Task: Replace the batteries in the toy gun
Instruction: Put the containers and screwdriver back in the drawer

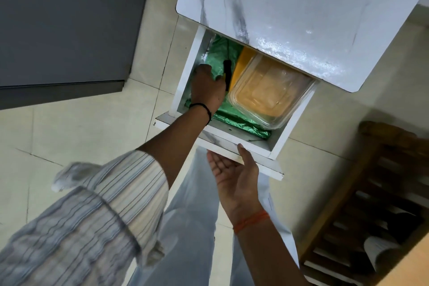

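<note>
White marble-look board makes the top of a small table (301, 7) in the upper right of the frame. Under it a white drawer (232, 144) is pulled out toward the person, in the middle of the picture.

Inside the drawer lies green crinkly plastic (241, 123). On top of it, at the right side, sits a clear plastic box (269, 93) with something orange inside.

The left hand (209, 88) reaches into the left side of the drawer. Its fingers curl around a screwdriver (228, 74) with a black handle that shows a bit of yellow, and the thin metal end points up toward the back of the drawer. A black band is on that wrist, and a striped sleeve (97, 216) fills the lower left.

The right hand (234, 169) is just under the front edge of the drawer, palm up. The thumb touches the front board, and the other fingers are hidden below it, so I cannot tell how they lie. An orange thread is on that wrist.

A wooden rack (371, 216) stands at the lower right. The toy gun and the batteries are not in the picture.
</note>
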